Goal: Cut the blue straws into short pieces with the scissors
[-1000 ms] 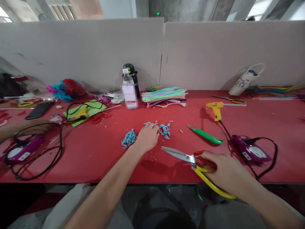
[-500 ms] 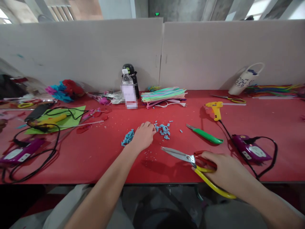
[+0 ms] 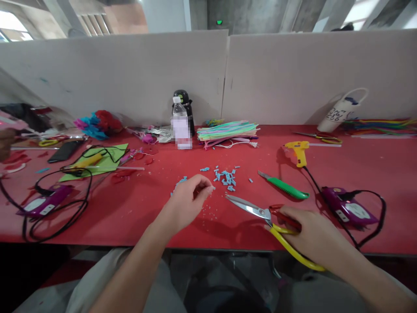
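My left hand (image 3: 187, 200) is raised over the red table, its thumb and fingertips closed in a pinch. A tiny pale bit seems to show at the fingertips, too small to name. Partly behind this hand lies a heap of short blue pieces (image 3: 183, 179). To its right is a looser pile of similar blue pieces (image 3: 229, 179), with a small row of them (image 3: 205, 169) just beyond the hand. My right hand (image 3: 309, 230) grips scissors (image 3: 252, 208) by red and yellow handles. Their blades point left, towards the pinched fingers, and look closed or nearly so.
A green-handled utility knife (image 3: 285, 187) lies right of the pile. Beyond it are a yellow glue gun (image 3: 299, 152) and a purple power box (image 3: 350, 208) with cords. Pipe cleaners (image 3: 228, 132) and a water bottle (image 3: 181, 126) stand along the divider. Another person's hand (image 3: 4, 143) shows far left.
My left hand has drawn back towards me from the loose pile and now pinches. A small row of blue pieces is uncovered behind it. The scissors stay in my right hand.
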`<state>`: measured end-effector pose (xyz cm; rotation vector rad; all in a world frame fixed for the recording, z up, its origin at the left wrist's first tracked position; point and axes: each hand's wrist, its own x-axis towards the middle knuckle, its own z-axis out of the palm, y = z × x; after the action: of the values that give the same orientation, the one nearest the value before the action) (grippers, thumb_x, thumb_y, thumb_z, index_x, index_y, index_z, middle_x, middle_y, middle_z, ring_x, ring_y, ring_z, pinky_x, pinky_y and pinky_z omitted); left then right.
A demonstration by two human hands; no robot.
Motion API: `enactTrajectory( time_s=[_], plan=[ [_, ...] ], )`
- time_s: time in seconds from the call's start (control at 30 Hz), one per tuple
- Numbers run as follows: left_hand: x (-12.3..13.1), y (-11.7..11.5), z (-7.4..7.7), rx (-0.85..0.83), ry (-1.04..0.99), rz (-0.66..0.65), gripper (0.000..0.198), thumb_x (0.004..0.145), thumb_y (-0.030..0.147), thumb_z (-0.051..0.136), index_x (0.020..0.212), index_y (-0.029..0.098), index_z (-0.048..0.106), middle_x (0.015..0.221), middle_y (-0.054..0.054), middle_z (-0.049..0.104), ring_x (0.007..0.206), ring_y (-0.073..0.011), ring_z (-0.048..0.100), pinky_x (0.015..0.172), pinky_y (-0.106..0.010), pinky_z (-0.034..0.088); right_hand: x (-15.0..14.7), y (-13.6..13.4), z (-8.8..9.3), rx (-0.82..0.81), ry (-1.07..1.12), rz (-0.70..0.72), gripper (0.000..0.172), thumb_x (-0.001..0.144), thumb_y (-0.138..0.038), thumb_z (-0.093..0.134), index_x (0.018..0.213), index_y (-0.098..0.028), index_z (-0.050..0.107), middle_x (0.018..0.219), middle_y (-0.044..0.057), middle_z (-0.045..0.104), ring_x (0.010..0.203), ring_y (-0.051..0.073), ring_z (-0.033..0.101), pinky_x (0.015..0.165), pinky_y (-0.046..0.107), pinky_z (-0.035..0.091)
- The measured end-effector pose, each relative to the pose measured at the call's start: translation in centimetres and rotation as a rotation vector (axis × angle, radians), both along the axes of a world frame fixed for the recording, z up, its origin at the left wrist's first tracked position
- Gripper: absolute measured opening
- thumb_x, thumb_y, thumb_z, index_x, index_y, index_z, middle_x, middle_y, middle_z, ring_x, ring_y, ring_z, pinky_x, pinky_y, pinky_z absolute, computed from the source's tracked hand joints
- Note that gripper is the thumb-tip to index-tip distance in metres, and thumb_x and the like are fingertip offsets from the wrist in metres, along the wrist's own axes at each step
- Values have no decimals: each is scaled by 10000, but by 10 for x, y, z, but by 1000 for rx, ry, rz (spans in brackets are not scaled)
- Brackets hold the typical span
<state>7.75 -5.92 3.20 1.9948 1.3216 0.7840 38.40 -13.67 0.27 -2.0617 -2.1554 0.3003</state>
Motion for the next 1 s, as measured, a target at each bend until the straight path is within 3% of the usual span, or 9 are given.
enactTrajectory(
  time_s=[0.17, 0.4, 0.63, 1.0],
  plan=[
    [-1, -7, -1, -29, -29, 5, 165, 973, 328, 501, 914, 205, 592, 834, 0, 649, 739, -138, 572, 663, -248, 442, 0, 0, -1, -7, 3, 14, 202, 829, -437, 578, 832, -263, 680, 702, 23, 731, 600, 211, 661, 519, 268, 363],
    [-1, -10, -7, -24, -27, 9, 157, 969, 334, 517, 914, 203, 585, 803, 0, 652, 711, -132, 579, 659, -252, 461, -3, 1, 1, 16, -34, 9, 182, 762, -367, 619, 887, -276, 714, 773, 24, 760, 676, 232, 706, 498, 250, 358],
    [-3, -10, -10, -8, -105, 17, 147, 931, 329, 589, 973, 232, 692, 921, -14, 741, 857, -164, 682, 779, -265, 533, -2, 0, 1, 21, -2, 26, 169, 784, -349, 607, 904, -267, 693, 810, 11, 761, 709, 217, 705, 545, 249, 406],
    [-3, -16, -1, -67, -83, -29, 256, 945, 424, 586, 834, 202, 647, 709, 21, 671, 633, -110, 609, 642, -218, 501, -5, -3, -2, 80, 45, 67, 202, 793, -373, 660, 950, -246, 645, 709, -8, 683, 616, 173, 630, 502, 247, 334]
  ],
)
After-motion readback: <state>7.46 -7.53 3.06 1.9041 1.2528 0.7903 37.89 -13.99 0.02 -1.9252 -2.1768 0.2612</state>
